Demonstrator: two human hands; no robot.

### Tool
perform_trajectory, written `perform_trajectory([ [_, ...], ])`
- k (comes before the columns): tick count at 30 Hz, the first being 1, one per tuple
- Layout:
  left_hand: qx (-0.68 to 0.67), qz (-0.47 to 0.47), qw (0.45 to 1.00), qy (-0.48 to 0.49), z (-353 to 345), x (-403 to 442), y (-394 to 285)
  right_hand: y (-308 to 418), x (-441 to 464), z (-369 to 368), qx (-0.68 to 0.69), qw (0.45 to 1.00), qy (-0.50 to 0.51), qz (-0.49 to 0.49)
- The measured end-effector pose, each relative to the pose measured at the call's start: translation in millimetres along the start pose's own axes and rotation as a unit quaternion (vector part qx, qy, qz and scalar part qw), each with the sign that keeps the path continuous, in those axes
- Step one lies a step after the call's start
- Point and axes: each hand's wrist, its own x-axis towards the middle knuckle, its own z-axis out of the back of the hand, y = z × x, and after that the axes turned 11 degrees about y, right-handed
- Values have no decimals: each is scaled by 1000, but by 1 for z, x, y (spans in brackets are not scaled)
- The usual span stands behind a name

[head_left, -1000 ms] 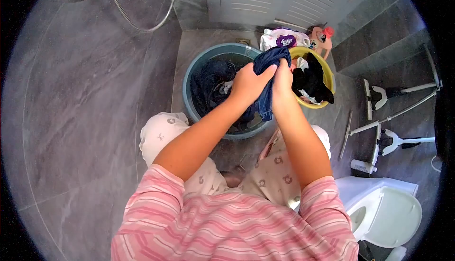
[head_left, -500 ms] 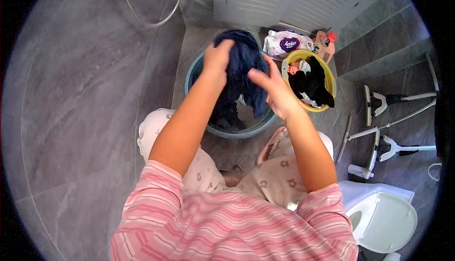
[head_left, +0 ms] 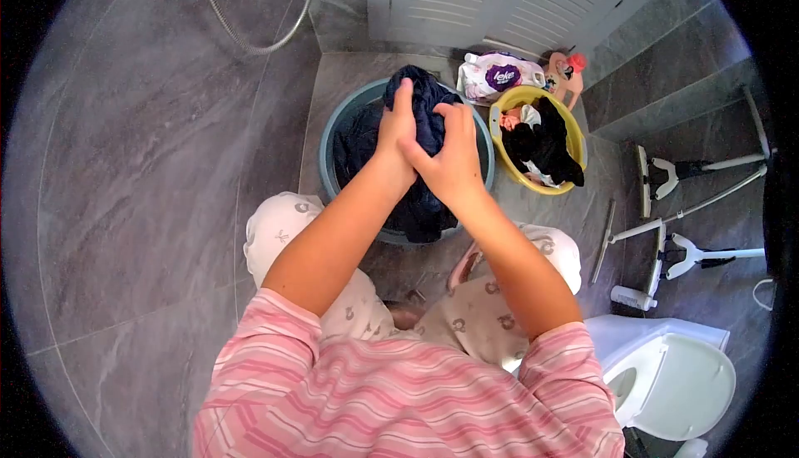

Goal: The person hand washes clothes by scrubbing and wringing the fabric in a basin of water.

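Observation:
A wet-looking dark blue garment (head_left: pixel 426 94) is bunched up over the blue-grey basin (head_left: pixel 330 177), and its lower part hangs into the basin. My left hand (head_left: pixel 398 135) presses on the garment's left side, fingers together. From the right, my right hand (head_left: pixel 452 154) grips the same bundle with bent fingers, its thumb reaching across to my left hand. Between the two hands the cloth is squeezed. More dark cloth (head_left: pixel 356 143) lies in the left part of the basin. Exactly what kind of garment it is, I cannot make out.
A yellow basin (head_left: pixel 580 148) with black and white clothes stands just right of the blue-grey one. Behind it are a white-and-purple pack (head_left: pixel 502 75) and a pink bottle (head_left: pixel 564 79). Mops (head_left: pixel 684 254) and a toilet (head_left: pixel 678 383) are at right; a shower hose (head_left: pixel 241 38) hangs upper left.
Both hands have come closer together and lower, squeezing the garment between them. The held cloth has sunk from above the basin's far rim into a tighter bundle.

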Motion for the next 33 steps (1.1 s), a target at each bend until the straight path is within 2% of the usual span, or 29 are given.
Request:
perform_trajectory([
  [1, 2, 2, 1000, -1, 2, 1, 3, -4, 0, -6, -17, 999, -34, 6],
  [3, 62, -12, 998, -8, 4, 2, 5, -8, 13, -4, 39, 994, -100, 5],
  [4, 34, -17, 999, 27, 6, 8, 5, -5, 15, 0, 15, 994, -105, 26],
  [7, 71, 10, 997, 17, 31, 22, -4, 30, -2, 7, -4, 989, 3, 145],
  [8, 177, -26, 983, 41, 41, 28, -3, 37, -6, 4, 21, 987, 2, 158],
  [9, 176, -26, 983, 37, 36, 22, -4, 32, -6, 3, 25, 987, 5, 159],
  [11, -9, 146, 985, 88, 14, -2, -9, 16, -4, 5, 132, 981, 12, 140],
  [12, 6, 148, 975, 164, 12, -9, -10, 14, -2, 6, 156, 979, -1, 128],
  [13, 18, 97, 977, 191, 8, -15, -8, 6, 1, 5, 121, 987, -31, 102],
  [15, 118, -70, 988, 64, -14, -29, -4, -10, 16, 7, 113, 990, -84, -25],
  [16, 261, -83, 961, -33, -26, -36, -4, -26, 24, 8, 143, 979, -103, -98],
  [17, 302, -95, 948, -3, -18, -29, 7, -40, 30, 9, 173, 963, -121, -170],
  [19, 282, -115, 952, 11, -18, -26, 14, -37, 33, 9, 190, 955, -112, -198],
  [21, 190, -52, 979, -47, -5, -15, 9, -19, 25, 1, 114, 979, -100, -138],
  [22, 134, -25, 990, -36, 3, -11, 3, -1, 16, -2, 150, 981, -66, -101],
  [23, 79, 1, 997, -24, 11, -5, -3, 20, 8, 0, 119, 992, -25, -36],
  [24, 190, 8, 980, -56, 31, 23, -6, 34, 0, 0, 114, 992, -2, 56],
  [25, 190, 7, 980, -57, 30, 22, -6, 45, -4, -1, 129, 988, 13, 80],
  [27, 138, -40, 988, -59, 26, 17, -1, 34, -5, 0, 138, 989, 30, 46],
  [28, 81, -23, 995, -44, 13, 1, 0, 19, -1, -1, 165, 986, 19, -17],
  [29, 148, -90, 985, 20, 9, -15, 10, -2, 7, -2, 190, 979, 9, -80],
  [31, 226, -16, 973, 42, 1, -16, 21, -46, 28, 9, 174, 963, -26, -203],
  [33, 222, -31, 973, 51, -8, -26, 16, -47, 28, 4, 140, 972, -41, -186],
])
